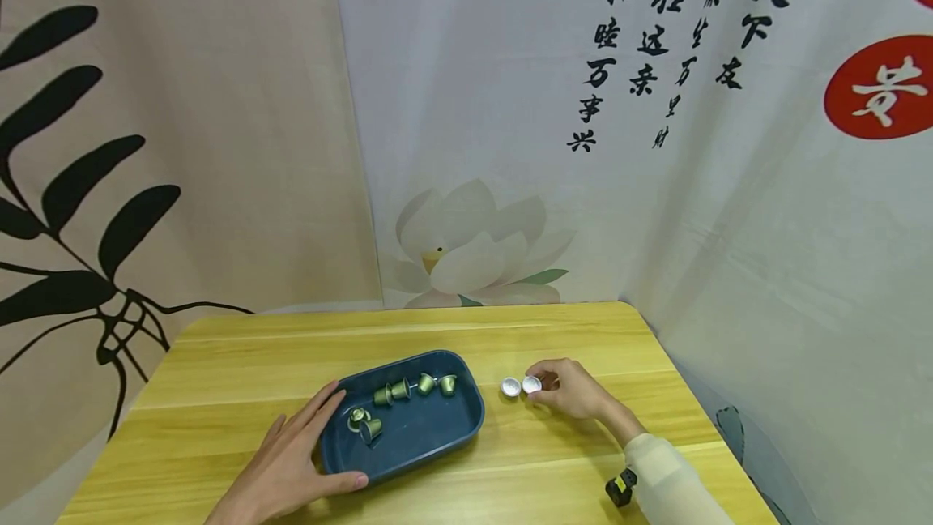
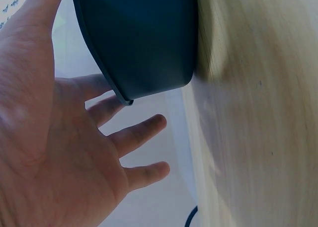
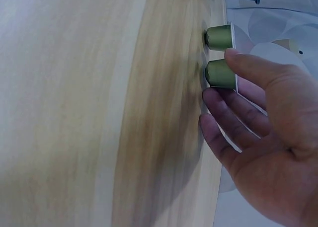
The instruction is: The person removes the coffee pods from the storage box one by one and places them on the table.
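Observation:
At the right of the head view, my right hand pinches a green coffee capsule between thumb and fingers, its silver lid facing up. Just left of it a second coffee capsule stands on the table, also lid up. My left hand rests against the left end of a dark blue tray, thumb on the near rim. In the left wrist view its fingers are spread and mostly straight. Several green capsules lie tipped in various directions inside the tray.
The wooden table has rounded far corners. Behind it hangs a pale curtain printed with characters, a lotus and dark leaves. A small black device sits on my right wrist by the sleeve.

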The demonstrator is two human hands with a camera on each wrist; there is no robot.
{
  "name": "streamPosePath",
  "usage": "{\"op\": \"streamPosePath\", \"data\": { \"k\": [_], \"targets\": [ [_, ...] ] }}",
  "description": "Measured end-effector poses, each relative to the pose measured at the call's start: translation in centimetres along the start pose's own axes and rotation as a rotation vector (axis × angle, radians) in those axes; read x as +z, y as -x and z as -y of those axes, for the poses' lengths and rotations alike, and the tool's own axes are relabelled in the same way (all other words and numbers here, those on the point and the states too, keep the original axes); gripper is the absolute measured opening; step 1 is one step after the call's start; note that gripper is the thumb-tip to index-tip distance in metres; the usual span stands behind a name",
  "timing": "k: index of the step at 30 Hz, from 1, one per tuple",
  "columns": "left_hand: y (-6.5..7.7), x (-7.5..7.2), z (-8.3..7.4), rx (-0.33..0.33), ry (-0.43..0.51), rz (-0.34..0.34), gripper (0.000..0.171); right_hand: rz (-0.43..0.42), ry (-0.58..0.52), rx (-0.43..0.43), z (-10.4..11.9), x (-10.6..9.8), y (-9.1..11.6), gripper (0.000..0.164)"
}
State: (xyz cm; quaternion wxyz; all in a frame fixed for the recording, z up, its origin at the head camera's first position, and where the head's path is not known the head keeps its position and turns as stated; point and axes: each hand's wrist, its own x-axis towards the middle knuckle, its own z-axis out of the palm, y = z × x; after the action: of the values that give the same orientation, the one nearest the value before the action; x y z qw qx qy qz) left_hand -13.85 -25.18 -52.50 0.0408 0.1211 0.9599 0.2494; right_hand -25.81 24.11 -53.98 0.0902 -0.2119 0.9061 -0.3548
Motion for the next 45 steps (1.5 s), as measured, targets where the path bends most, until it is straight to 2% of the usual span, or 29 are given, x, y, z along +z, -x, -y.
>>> {"op": "streamPosePath", "data": {
  "k": [19,30,45],
  "targets": [
    [0.2,-0.1,0.0,0.009,-0.002,-0.006,0.133,-0.012,0.010,-0.018,-0.2,0.2,0.0,0.034],
    [0.2,-0.2,0.2,0.016,0.003,-0.006,0.133,0.003,-0.034,0.013,-0.2,0.2,0.2,0.049],
    [1.4,0.5,-0.9,-0.007,-0.010,-0.016,0.134,0.035,-0.032,0.020,-0.5,-0.4,1.5,0.065]
  ]
}}
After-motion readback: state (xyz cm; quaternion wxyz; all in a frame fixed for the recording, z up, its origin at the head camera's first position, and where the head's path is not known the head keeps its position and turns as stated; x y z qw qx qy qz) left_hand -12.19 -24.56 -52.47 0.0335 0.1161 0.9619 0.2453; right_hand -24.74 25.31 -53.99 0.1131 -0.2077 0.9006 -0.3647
